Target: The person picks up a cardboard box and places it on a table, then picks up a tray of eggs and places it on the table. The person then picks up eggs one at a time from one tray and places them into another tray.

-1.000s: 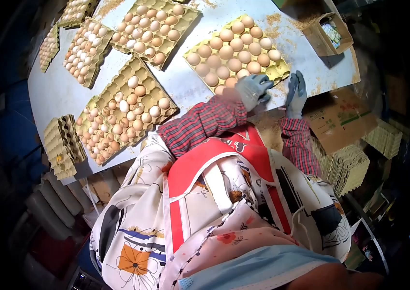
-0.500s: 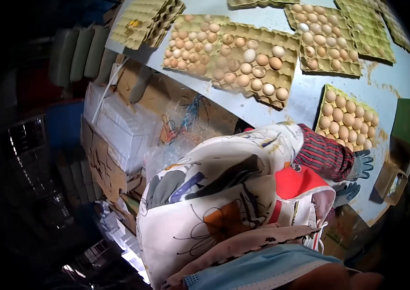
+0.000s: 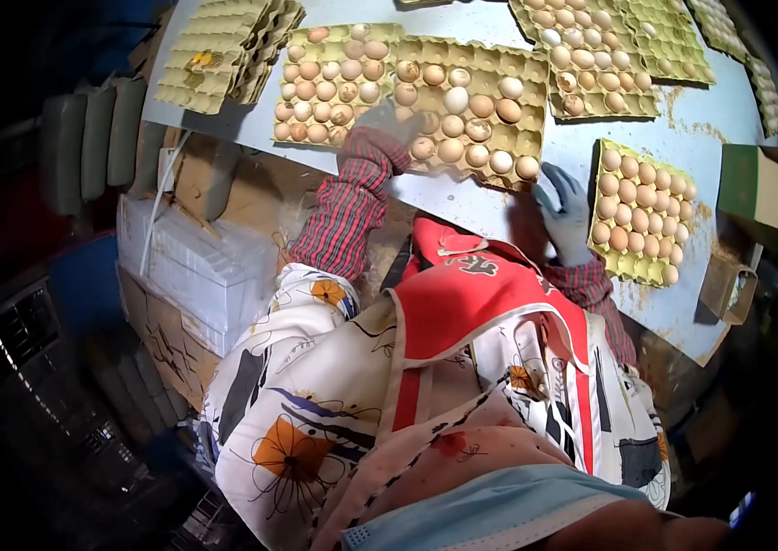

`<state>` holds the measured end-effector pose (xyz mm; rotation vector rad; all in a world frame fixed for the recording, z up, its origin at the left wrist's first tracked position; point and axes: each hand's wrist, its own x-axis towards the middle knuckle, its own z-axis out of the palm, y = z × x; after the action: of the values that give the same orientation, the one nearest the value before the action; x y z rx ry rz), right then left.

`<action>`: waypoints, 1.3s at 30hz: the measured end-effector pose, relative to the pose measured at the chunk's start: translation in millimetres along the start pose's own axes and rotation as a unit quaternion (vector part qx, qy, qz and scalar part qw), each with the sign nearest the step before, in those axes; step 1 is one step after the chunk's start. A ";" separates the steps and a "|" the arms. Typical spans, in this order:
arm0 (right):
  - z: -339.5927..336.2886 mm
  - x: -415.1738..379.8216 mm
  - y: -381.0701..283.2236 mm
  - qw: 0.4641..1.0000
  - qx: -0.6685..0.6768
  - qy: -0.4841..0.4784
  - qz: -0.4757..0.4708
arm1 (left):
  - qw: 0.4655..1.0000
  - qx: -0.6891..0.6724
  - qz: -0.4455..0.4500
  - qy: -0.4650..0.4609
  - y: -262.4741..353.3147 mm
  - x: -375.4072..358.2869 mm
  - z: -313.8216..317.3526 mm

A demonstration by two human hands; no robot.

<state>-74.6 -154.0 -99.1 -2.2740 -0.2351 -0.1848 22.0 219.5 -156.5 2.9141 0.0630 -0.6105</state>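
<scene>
My left hand (image 3: 392, 123), in a grey glove and blurred, is over the meeting edges of two egg trays, the left tray (image 3: 334, 78) and the middle tray (image 3: 522, 69). Whether it holds anything cannot be made out. My right hand (image 3: 565, 213), in a blue-grey glove, is beside the front right corner of the middle tray, fingers spread and nothing visible in them. The middle tray carries brown and white eggs and has bare pockets at its back and right. Right of my right hand lies a smaller tray (image 3: 643, 213) filled with brown eggs.
Stacked empty trays (image 3: 214, 55) with a yellow smear stand at the table's (image 3: 462, 204) far left. More egg trays (image 3: 591, 60) lie at the back right. A green box (image 3: 756, 188) and a small carton (image 3: 727, 286) are at the right edge. Wrapped white boxes (image 3: 187, 271) stand below left.
Both hands have moved left from the table's right side, the left one to the trays and the right one near the middle tray's corner. The view has shifted.
</scene>
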 end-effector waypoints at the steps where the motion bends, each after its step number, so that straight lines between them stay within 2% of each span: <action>1: 10.7 6.7 -6.3 1.000 0.001 -0.011 -0.010 | 1.000 -0.008 0.009 -0.014 0.3 1.5 -5.7; 4: 34.8 12.3 -10.4 0.996 0.072 0.021 0.048 | 0.989 -0.145 0.018 0.012 13.8 -4.6 -42.2; 5: 39.6 12.5 -9.4 0.991 0.099 0.032 0.082 | 0.985 -0.172 -0.007 -0.010 12.7 -2.4 -46.9; 6: 43.9 12.1 -7.5 0.984 0.125 0.043 0.117 | 0.966 -0.255 -0.017 0.029 11.5 -10.3 -48.8; 7: 47.9 14.1 -7.4 0.975 0.153 0.054 0.151 | 0.939 -0.335 -0.027 0.068 10.5 -20.7 -51.0; 8: 51.8 16.0 -7.3 0.966 0.165 0.064 0.185 | 0.901 -0.428 0.003 0.072 6.7 -22.7 -48.0; 9: 56.0 12.4 -9.2 0.919 0.294 0.062 0.256 | 0.853 -0.515 0.031 0.074 2.6 -27.1 -43.6; 10: 52.7 16.0 -22.7 0.884 0.351 0.014 0.309 | 0.786 -0.618 0.025 -0.018 32.5 -52.1 -81.6; 11: 47.6 23.3 -38.3 0.841 0.405 -0.034 0.358 | 0.818 -0.572 0.041 -0.050 41.1 -56.6 -72.3; 12: 45.7 28.0 -55.3 0.695 0.577 -0.073 0.423 | 0.785 -0.603 0.138 -0.035 59.6 -70.3 -63.0; 13: 48.7 26.2 -63.2 0.540 0.712 -0.111 0.435 | 0.830 -0.535 0.117 -0.101 74.1 -82.1 -62.8; 14: 52.3 18.6 -67.9 0.649 0.678 -0.149 0.311 | 0.878 -0.421 0.224 -0.046 86.4 -91.0 -49.5; 15: 60.7 9.9 -66.2 0.740 0.623 -0.181 0.176 | 0.884 -0.345 0.312 -0.043 86.4 -96.2 -42.1; 17: 62.8 -8.2 -33.9 0.706 0.612 -0.171 0.313 | 0.896 -0.314 0.306 -0.067 86.7 -98.1 -44.4; 18: 64.3 -17.4 -16.9 0.681 0.606 -0.159 0.379 | 0.915 -0.269 0.299 -0.034 81.4 -92.6 -41.8; 19: 52.2 -29.5 -11.2 0.482 0.722 -0.074 0.491 | 0.930 -0.224 0.292 -0.001 72.1 -86.3 -38.1; 21: 10.7 -55.2 -13.6 0.734 0.614 -0.052 0.285 | 0.937 -0.235 0.247 0.070 52.6 -78.5 -29.5; 24: -47.2 -116.9 43.1 0.764 0.588 0.072 0.257 | 0.941 -0.186 0.258 0.117 34.3 -72.5 -28.1; 25: -80.7 -114.6 41.3 0.653 0.641 0.148 0.375 | 0.937 -0.180 0.267 0.137 31.9 -70.5 -26.3; 26: -102.0 -126.8 43.8 0.703 0.548 0.212 0.400 | 0.939 -0.190 0.253 0.132 34.8 -71.5 -29.5; 27: -117.7 -144.2 59.7 0.730 0.500 0.257 0.389 | 0.937 -0.176 0.253 0.163 35.1 -67.8 -24.5; 29: -146.4 -160.8 67.6 0.751 0.379 0.324 0.432 | 0.929 -0.174 0.240 0.223 40.1 -63.3 -18.8; 32: -167.3 -192.6 104.4 0.807 0.155 0.342 0.456 | 0.925 -0.164 0.221 0.262 36.1 -56.0 5.3; 35: -166.3 -224.9 152.7 0.822 0.109 0.374 0.415 | 0.917 -0.127 0.277 0.257 46.3 -58.9 10.1; 36: -162.1 -232.5 170.2 0.847 0.014 0.383 0.368 | 0.915 -0.146 0.288 0.241 53.7 -61.0 10.0; 37: -158.5 -228.2 162.6 0.831 0.079 0.421 0.356 | 0.914 -0.154 0.305 0.217 62.6 -66.0 5.8; 39: -161.9 -219.6 165.7 0.814 0.050 0.431 0.385 | 0.917 -0.135 0.320 0.198 78.9 -71.0 9.8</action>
<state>-259.1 -407.1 -160.7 -1.7813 1.1030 -0.7082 -41.0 139.5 -124.9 2.5089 -0.6710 0.0929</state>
